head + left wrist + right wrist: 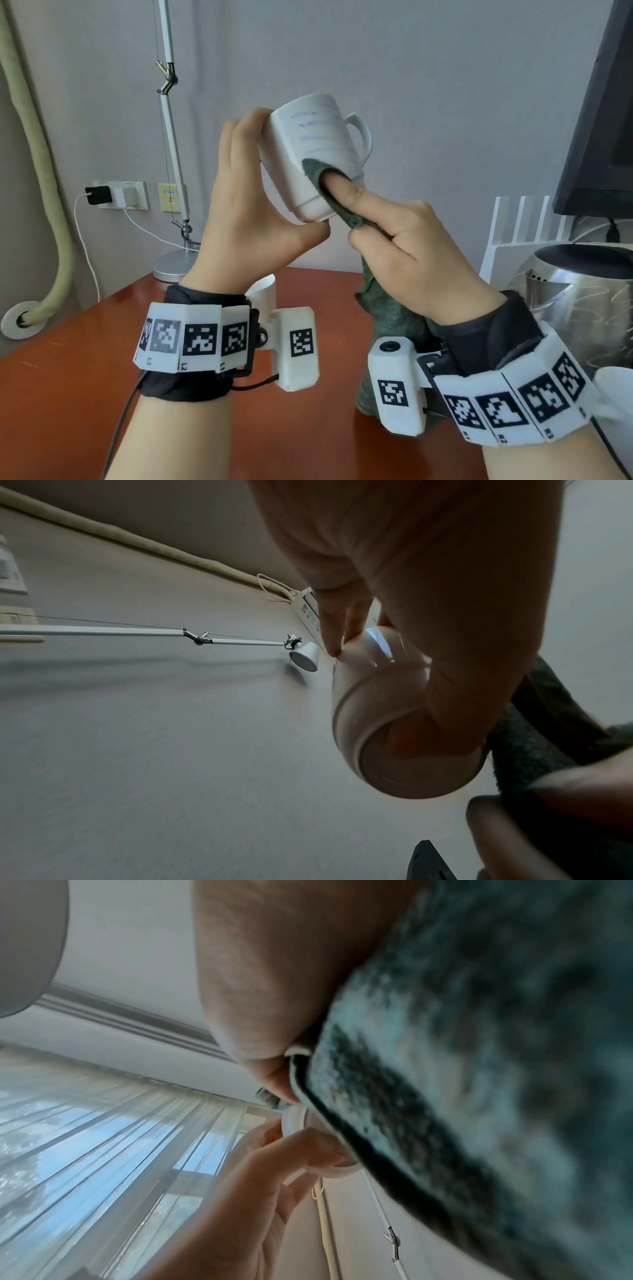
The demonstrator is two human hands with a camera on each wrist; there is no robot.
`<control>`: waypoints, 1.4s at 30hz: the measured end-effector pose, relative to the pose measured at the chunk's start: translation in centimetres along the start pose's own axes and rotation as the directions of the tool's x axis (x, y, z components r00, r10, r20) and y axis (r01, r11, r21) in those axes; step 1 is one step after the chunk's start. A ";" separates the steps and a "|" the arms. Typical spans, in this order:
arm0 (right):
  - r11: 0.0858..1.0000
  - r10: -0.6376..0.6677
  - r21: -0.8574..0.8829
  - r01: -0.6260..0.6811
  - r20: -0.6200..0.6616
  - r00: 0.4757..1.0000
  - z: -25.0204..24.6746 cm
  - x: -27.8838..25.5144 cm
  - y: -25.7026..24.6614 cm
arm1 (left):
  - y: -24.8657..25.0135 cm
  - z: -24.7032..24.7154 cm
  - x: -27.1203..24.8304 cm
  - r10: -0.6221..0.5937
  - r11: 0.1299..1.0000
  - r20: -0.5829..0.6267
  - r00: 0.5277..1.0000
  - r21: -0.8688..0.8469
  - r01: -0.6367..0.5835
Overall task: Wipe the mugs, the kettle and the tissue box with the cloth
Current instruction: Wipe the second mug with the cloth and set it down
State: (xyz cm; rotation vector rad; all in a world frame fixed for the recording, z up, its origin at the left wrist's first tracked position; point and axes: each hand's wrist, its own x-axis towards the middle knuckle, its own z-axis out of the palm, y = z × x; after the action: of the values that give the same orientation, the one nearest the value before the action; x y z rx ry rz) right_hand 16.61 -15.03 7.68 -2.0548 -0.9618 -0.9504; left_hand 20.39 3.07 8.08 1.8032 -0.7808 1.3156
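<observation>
Counter: red-brown; steel kettle at its right edge, second mug behind the left wrist. Tissue box not identifiable.

Cloth: dark green, hangs from the right hand, which grips it; the extended forefinger presses one corner flat on the mug wall.

Mug: white, held well above the counter, tilted, handle to the right. Left hand clamps it, fingers at the rim end, thumb under the base.

Advice: keep forefinger pressure even; rotate the mug with the left hand to reach the handle side.
</observation>
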 end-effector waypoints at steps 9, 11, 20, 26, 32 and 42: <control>0.984 0.077 0.162 -0.073 -0.016 0.997 0.0 -0.3 0.4 | -0.4 -0.6 0.1 -0.013 1.000 -0.013 1.000 0.027 0.013; 0.989 0.051 0.140 -0.050 -0.002 0.999 0.3 -0.2 0.1 | -0.1 -0.3 0.1 -0.009 0.999 0.000 1.000 0.038 0.009; 0.977 0.098 0.201 -0.073 -0.116 0.988 -0.4 -0.3 0.9 | 0.4 0.5 0.2 0.043 0.998 0.037 0.998 0.044 -0.045; 0.998 0.002 -0.069 -0.009 -0.095 0.995 -0.1 -0.2 0.3 | 1.1 0.8 0.2 0.100 0.986 0.114 0.988 0.124 -0.114; 0.990 0.096 -0.083 -0.113 -0.184 0.978 -1.2 -0.3 1.8 | 1.4 0.4 0.3 0.099 0.987 0.108 0.989 0.113 -0.112; 0.987 -0.015 -0.160 -0.009 -0.148 0.989 -0.5 -0.2 1.1 | 1.6 0.6 0.2 0.100 0.980 0.211 0.972 0.149 -0.133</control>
State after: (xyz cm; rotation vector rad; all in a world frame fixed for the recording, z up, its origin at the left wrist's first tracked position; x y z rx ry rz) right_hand 17.30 -16.03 7.50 -2.0795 -0.8337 -1.1989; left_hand 19.40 1.74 8.53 2.0727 -0.9249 1.3166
